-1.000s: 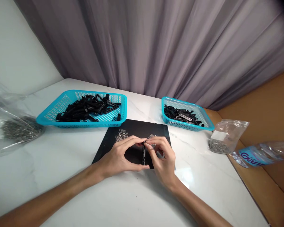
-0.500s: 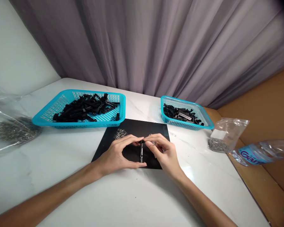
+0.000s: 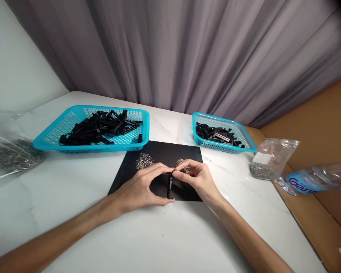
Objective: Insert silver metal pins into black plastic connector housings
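Observation:
A narrow black plastic part spans the gap between the thumb and fingers of my left hand, which grips it by its two ends. My right hand pinches thumb and forefinger together at the part's far end. Whatever lies between those right fingertips is too small to make out. Below both hands is a black mat. One pile of small shiny metal pieces rests on it beyond my left hand. A second metal pile is partly hidden behind my right fingers.
Two blue baskets, a large left one and a smaller right one, hold many black parts. Bags of metal pieces lie at left and right. A plastic bottle lies near the right edge. A curtain hangs behind.
The black part has turned slightly in my left hand, showing a narrower side. My right thumb and forefinger have shifted at its far end. The view has moved a little.

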Demonstrator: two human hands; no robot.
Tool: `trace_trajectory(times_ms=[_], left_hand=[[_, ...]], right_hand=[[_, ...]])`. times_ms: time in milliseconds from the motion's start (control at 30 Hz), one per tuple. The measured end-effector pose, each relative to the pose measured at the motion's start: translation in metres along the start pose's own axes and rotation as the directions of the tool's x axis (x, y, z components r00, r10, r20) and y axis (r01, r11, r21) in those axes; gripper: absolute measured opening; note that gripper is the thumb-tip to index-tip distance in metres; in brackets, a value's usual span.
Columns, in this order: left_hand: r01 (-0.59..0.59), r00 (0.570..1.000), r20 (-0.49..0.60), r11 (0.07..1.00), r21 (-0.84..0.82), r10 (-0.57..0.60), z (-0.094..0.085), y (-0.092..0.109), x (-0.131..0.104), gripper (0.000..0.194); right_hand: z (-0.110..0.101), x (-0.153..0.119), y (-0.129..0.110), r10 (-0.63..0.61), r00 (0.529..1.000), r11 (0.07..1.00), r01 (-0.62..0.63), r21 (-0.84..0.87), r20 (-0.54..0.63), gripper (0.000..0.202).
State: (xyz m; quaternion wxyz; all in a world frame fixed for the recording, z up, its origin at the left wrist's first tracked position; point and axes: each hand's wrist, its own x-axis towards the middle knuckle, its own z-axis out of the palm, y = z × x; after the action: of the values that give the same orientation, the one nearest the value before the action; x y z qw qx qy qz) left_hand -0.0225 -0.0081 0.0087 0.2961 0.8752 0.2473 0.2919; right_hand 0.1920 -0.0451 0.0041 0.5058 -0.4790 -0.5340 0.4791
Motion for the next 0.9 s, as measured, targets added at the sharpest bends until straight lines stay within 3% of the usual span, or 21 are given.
trace_trajectory(times_ms=[167, 267, 400, 500, 567, 633, 733, 900], left_hand=[[0.031, 0.995, 0.091, 0.999, 0.018, -0.033, 0.0, 0.002, 0.0, 0.056], [0.051, 0.997, 0.064, 0.999, 0.001, -0.051, 0.002, -0.001, -0.001, 0.057], [0.079, 0.997, 0.001, 0.997, -0.012, -0.079, -0.002, -0.004, 0.0, 0.062], [0.097, 0.995, -0.013, 0.995, -0.014, -0.097, -0.007, -0.006, 0.001, 0.063], [0.11, 0.994, -0.016, 0.994, -0.014, -0.11, -0.008, -0.007, 0.001, 0.064], [0.121, 0.993, -0.007, 0.993, -0.013, -0.121, -0.008, -0.008, 0.0, 0.064], [0.134, 0.991, 0.007, 0.991, -0.012, -0.134, -0.006, -0.008, 0.0, 0.063], [0.147, 0.989, 0.032, 0.989, -0.031, -0.146, -0.003, -0.005, 0.0, 0.061]], right_hand=[[-0.002, 0.002, 0.002, 0.055, 0.995, 0.998, -0.053, -0.024, 0.083, 0.037], [-0.004, 0.0, -0.002, 0.04, 0.996, 0.993, -0.031, -0.112, 0.078, 0.035], [-0.011, -0.005, -0.014, -0.111, 0.994, 0.954, 0.111, -0.277, 0.017, 0.033], [-0.02, -0.009, -0.018, -0.27, 0.962, 0.883, 0.229, -0.41, -0.045, 0.045], [-0.024, -0.011, -0.016, -0.335, 0.942, 0.828, 0.28, -0.486, -0.027, 0.049], [-0.024, -0.012, -0.012, -0.308, 0.951, 0.841, 0.272, -0.467, 0.0, 0.05], [-0.018, -0.014, -0.006, -0.212, 0.977, 0.937, 0.212, -0.278, 0.03, 0.043], [-0.009, -0.013, -0.003, -0.268, 0.963, 0.946, 0.263, -0.192, -0.004, 0.024]])
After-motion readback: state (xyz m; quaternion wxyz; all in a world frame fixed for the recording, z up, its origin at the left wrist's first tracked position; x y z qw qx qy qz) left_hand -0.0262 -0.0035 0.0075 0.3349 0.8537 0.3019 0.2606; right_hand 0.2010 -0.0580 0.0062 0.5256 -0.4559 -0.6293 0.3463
